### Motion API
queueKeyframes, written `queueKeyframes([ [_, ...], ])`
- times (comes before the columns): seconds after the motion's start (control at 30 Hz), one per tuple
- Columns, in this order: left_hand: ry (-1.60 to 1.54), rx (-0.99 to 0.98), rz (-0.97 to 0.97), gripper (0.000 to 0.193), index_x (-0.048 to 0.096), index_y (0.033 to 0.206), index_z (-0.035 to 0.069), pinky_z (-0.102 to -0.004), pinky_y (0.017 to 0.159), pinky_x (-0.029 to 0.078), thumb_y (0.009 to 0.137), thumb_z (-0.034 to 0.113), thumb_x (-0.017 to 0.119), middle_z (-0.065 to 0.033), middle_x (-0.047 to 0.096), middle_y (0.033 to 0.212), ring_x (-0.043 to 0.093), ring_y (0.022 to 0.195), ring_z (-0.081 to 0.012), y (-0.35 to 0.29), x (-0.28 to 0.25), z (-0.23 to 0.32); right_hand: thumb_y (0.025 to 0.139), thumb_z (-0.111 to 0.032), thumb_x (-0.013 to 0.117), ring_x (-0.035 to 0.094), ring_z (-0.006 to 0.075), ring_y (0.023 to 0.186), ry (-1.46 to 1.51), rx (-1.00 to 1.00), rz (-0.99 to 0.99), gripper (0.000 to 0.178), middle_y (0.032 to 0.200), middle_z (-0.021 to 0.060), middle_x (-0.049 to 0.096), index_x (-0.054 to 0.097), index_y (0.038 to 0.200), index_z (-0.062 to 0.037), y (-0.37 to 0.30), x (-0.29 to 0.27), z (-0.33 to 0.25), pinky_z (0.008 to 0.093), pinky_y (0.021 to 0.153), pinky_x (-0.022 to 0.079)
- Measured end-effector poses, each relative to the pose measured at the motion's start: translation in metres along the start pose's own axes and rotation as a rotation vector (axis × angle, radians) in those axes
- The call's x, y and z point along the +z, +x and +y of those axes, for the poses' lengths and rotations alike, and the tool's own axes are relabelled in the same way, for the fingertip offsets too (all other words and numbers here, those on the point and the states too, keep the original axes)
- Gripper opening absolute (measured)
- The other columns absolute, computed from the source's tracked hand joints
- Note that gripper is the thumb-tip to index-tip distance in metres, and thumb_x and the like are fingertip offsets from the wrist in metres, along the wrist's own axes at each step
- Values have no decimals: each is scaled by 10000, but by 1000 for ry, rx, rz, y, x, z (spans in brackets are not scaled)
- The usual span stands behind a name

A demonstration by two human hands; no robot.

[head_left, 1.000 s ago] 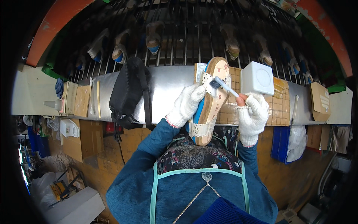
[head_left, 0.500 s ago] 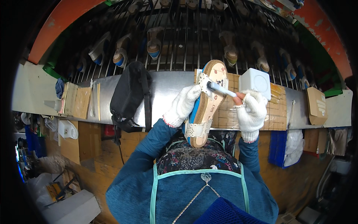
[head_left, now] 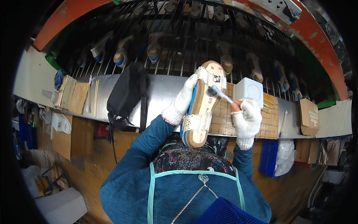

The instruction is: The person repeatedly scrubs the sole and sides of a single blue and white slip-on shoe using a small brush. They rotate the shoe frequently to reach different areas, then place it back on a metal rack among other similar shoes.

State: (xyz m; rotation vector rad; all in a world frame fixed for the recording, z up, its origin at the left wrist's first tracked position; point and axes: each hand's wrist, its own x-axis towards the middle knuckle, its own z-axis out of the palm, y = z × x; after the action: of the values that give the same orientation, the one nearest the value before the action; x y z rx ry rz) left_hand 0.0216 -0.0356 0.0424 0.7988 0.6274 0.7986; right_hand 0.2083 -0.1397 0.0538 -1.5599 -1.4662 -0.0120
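My left hand, in a white knit glove, grips the left side of a shoe sole with a cork-coloured edge and a blue side. Its pale flat face is turned up. White perforated straps cross or fold over it at two places. My right hand, gloved with bare fingertips, pinches a brush by its pale handle. The dark bristles are at the middle of the sole's face, below the upper strap; whether they touch it I cannot tell. The sole slants over the bench edge, its lower end near my apron.
A white square container stands on a gridded brown board, right of the sole. On the metal bench lie a black bag and thin sticks. Beyond, several shoes rest on a rack of metal rods.
The brush has moved from the upper strap down to the middle of the sole's face. My left hand keeps its hold on the sole. The whole view has shifted slightly.
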Motion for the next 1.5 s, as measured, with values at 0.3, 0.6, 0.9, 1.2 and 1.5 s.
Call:
queueKeyframes([
  [0.3, 162, 0, 37, 710, 486, 1393, 95, -300, 874, 552, 943, 644, 502, -97, 639, 1205, 656, 1015, -149, -9, -11, -14, 783, -109, 810, 601, 220, 797, -111, -86, 59, 149, 850, 77, 656, 755, 890, -20, 0, 7, -12, 326, 761, 444],
  [0.6, 120, 43, 38, 679, 476, 1398, 94, -292, 882, 547, 958, 610, 509, -102, 625, 1229, 651, 1029, -151, -9, -13, -12, 739, -72, 824, 603, 241, 796, -103, -169, 113, 165, 849, 80, 670, 759, 888, -41, 2, 13, -9, 337, 769, 441],
  [0.9, 128, 55, 78, 710, 466, 1409, 103, -316, 867, 555, 952, 646, 478, -106, 614, 1240, 640, 1042, -165, 1, -17, -10, 684, -81, 853, 607, 228, 829, -122, -208, 97, 224, 857, 52, 686, 750, 883, -82, -19, 18, 1, 347, 786, 435],
  [1.2, 211, 141, 70, 808, 402, 1495, 71, -312, 1061, 404, 954, 671, 430, -139, 532, 1402, 537, 1237, -191, 17, -13, 4, 706, -39, 831, 602, 256, 888, -79, -167, 39, 203, 870, 80, 685, 754, 893, -54, -27, 16, -3, 361, 815, 459],
  [1.5, 298, 209, 109, 857, 427, 1474, 52, -322, 1049, 414, 924, 709, 439, -174, 566, 1352, 564, 1201, -212, 30, -16, 11, 686, -49, 846, 608, 244, 834, -83, -203, 32, 226, 850, 69, 693, 752, 890, -71, -31, 12, -2, 361, 800, 439],
])
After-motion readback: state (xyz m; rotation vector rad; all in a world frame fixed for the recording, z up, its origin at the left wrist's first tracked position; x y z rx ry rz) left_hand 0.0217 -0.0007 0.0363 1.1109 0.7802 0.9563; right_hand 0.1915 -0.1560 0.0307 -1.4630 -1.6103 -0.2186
